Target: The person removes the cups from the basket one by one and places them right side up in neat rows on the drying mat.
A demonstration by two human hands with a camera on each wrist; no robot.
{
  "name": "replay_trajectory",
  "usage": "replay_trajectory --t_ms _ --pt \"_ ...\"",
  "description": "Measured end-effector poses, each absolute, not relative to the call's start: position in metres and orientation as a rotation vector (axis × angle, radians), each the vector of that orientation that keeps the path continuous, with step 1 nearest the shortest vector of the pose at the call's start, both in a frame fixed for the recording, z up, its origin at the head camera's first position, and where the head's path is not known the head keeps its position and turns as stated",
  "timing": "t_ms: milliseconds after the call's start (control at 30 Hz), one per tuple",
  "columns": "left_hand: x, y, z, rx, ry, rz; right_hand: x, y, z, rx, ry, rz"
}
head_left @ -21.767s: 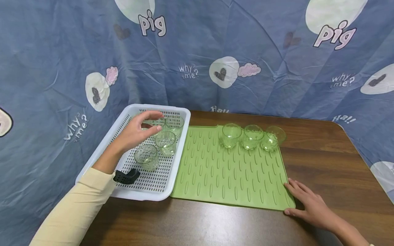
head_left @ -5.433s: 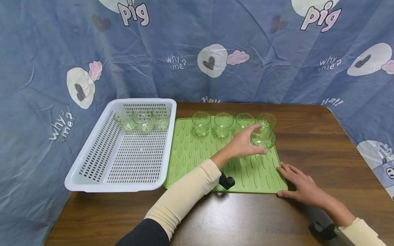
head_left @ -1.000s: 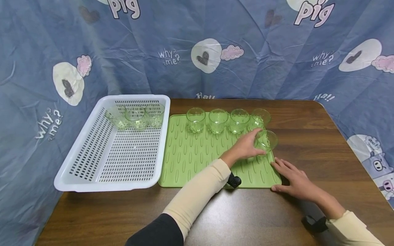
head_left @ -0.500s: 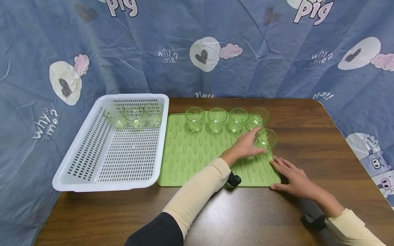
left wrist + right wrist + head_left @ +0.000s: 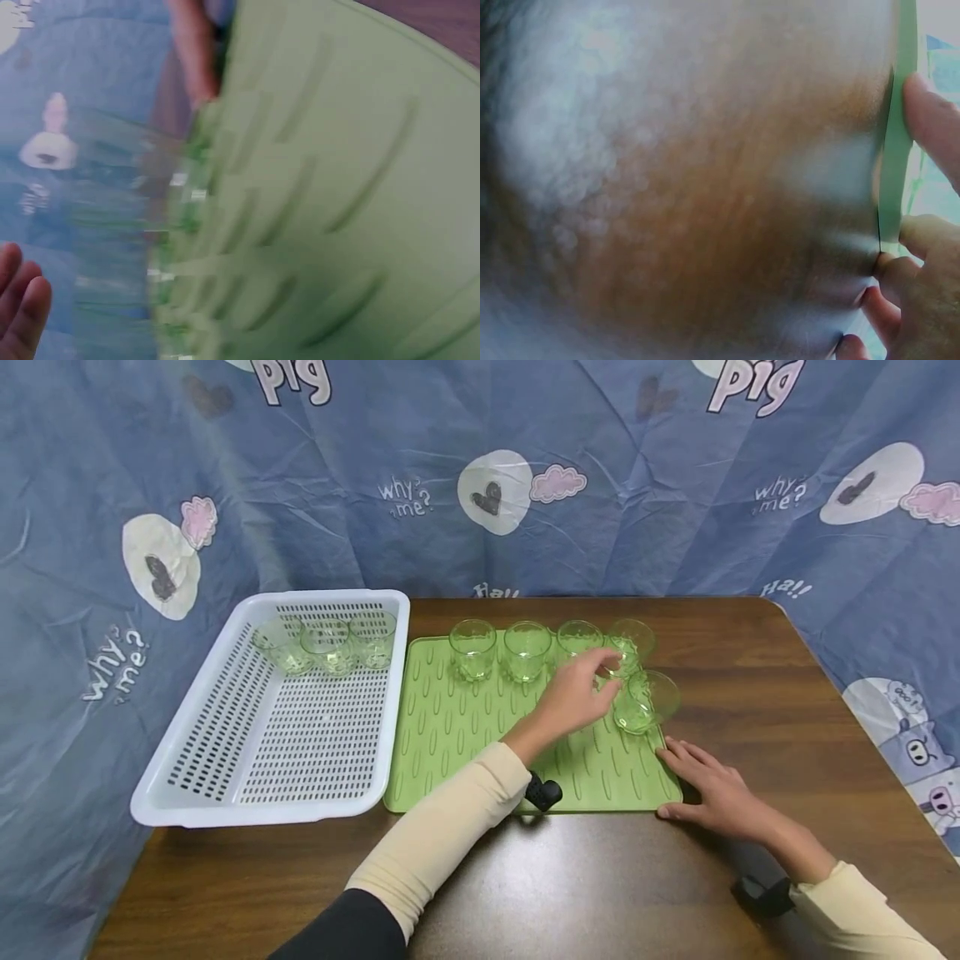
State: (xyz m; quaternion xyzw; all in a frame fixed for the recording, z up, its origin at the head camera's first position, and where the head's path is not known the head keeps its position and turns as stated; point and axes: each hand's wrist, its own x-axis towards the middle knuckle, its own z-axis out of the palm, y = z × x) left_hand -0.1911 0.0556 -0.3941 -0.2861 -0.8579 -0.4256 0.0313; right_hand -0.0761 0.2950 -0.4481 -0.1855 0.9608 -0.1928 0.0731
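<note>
My left hand [image 5: 573,693] is over the green mat [image 5: 480,760], fingers and thumb apart with nothing between them. Just to its right a clear glass [image 5: 647,703] stands near the mat's right edge. Behind it, several more glasses form a row along the mat's back edge, the leftmost glass [image 5: 473,650] being nearest the basket. In the left wrist view the fingertips [image 5: 28,315] are apart from the blurred glasses [image 5: 112,289]. My right hand [image 5: 716,793] rests at the mat's front right corner, fingers spread; the right wrist view shows its thumb [image 5: 930,124] touching the green edge.
A white perforated basket [image 5: 153,781] stands to the left of the mat, with three glasses [image 5: 330,647] at its back. The brown wooden table [image 5: 555,893] extends in front and to the right. A blue printed cloth [image 5: 337,460] hangs behind.
Since half a second ago my left hand has let go of the front right glass and drawn back left. Compared with the oldest frame, more glasses stand on the mat and fewer in the basket.
</note>
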Motion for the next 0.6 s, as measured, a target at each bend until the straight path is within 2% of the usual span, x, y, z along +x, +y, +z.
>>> replay_trajectory --t_ms 167,333,467,600 --pt "-0.192 0.053 -0.353 -0.869 -2.284 -1.450 -0.077 0.297 -0.446 -0.561 2.889 -0.569" --pt "-0.197 0.042 -0.288 -0.825 -2.120 -1.548 -0.077 0.295 -0.446 -0.578 2.919 -0.581" --pt "-0.201 0.009 -0.242 -0.777 -2.111 -1.572 -0.078 0.293 -0.446 -0.596 2.929 -0.590" --pt "-0.199 -0.044 -0.222 -0.806 -2.256 -1.294 -0.077 0.293 -0.446 -0.608 2.929 -0.592"
